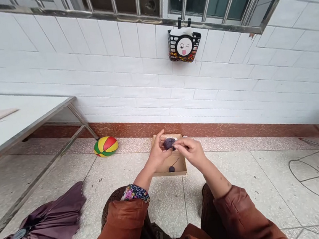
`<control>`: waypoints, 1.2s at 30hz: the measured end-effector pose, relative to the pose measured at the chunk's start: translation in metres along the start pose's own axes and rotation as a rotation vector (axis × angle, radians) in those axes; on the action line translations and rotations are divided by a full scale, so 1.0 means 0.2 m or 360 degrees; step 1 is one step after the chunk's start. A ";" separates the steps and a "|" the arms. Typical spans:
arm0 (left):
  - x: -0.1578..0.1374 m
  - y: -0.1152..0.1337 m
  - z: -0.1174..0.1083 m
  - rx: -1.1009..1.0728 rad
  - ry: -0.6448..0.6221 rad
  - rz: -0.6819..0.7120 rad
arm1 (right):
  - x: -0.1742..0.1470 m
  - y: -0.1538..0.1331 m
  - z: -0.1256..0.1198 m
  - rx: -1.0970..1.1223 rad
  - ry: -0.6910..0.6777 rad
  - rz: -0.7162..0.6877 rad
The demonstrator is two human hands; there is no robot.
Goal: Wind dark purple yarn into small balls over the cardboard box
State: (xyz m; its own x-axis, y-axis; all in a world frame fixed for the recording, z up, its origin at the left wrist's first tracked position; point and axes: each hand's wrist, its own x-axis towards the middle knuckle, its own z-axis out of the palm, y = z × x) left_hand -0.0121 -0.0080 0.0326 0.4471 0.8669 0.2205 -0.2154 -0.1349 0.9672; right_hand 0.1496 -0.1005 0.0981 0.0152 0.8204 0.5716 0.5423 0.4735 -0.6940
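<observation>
Between my two hands is a dark purple ball of yarn (168, 143), held above a shallow cardboard box (165, 173). My left hand (157, 150) curls its fingers and thumb around the ball's left side. At the ball's right side my right hand (190, 150) pinches with thumb and fingertips, seemingly on the yarn; the strand itself is too fine to make out there. A much smaller dark ball (171, 169) lies in the box, with a thin dark strand running up from it. Something white shows behind the yarn ball, mostly hidden.
A colourful ball (105, 146) rests by the leg of a white-topped table (40, 110) at left. A purple folded umbrella (50, 224) lies on the floor. The black basket (185, 47) hangs from the window bars. At right stands a wire-framed stool (312, 175), partly cut off.
</observation>
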 end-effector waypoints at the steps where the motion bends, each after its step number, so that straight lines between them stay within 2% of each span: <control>1: -0.01 -0.02 0.02 -0.0020 -0.0055 -0.0015 | 0.05 0.04 -0.01 0.0024 0.0035 0.0036; 5: -0.07 -0.07 0.07 -0.0207 -0.0277 -0.0029 | 0.16 0.25 -0.01 0.0023 0.0074 0.0250; 7: -0.06 -0.08 0.08 -0.0348 -0.0282 0.0003 | 0.14 0.36 0.03 0.0048 0.0075 0.0355; 10: 0.01 -0.08 0.06 -0.0491 -0.0072 0.0057 | 0.06 0.48 0.11 0.0061 0.0053 0.0433; 13: 0.10 -0.08 0.03 -0.0488 0.0139 0.0073 | -0.05 0.53 0.20 0.0043 -0.0043 0.0415; 16: 0.15 -0.10 0.00 -0.0410 0.0332 0.0056 | -0.13 0.49 0.27 0.0011 -0.0285 0.0258; 19: 0.15 -0.14 -0.01 -0.0308 0.0424 -0.0009 | -0.14 0.39 0.25 0.0017 -0.0446 0.0079; 23: 0.10 -0.16 -0.02 -0.0240 0.0244 -0.0044 | -0.03 0.24 0.13 0.0062 -0.0319 -0.0047; 26: 0.06 -0.15 -0.02 -0.0212 0.0075 -0.0024 | 0.10 0.20 0.05 0.0067 -0.0161 0.0047; 29: 0.04 -0.13 -0.01 -0.0223 -0.0191 -0.0059 | 0.17 0.28 0.03 0.0158 -0.0004 0.0239; 32: 0.02 -0.11 0.01 -0.0303 -0.0415 -0.0070 | 0.16 0.44 0.07 0.0281 0.0047 0.0470; 34: 0.03 -0.11 0.03 -0.0383 -0.0407 -0.0051 | 0.11 0.53 0.10 0.0318 0.0018 0.0580; 36: 0.04 -0.12 0.04 -0.0441 -0.0293 -0.0031 | 0.06 0.60 0.13 0.0302 -0.0014 0.0646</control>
State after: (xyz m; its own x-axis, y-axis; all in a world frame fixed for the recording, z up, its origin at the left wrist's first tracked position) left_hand 0.0034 -0.0023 0.0125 0.5972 0.7635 0.2458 -0.4217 0.0383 0.9059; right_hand 0.1935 -0.0254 0.0098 0.1873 0.9543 0.2328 0.3305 0.1620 -0.9298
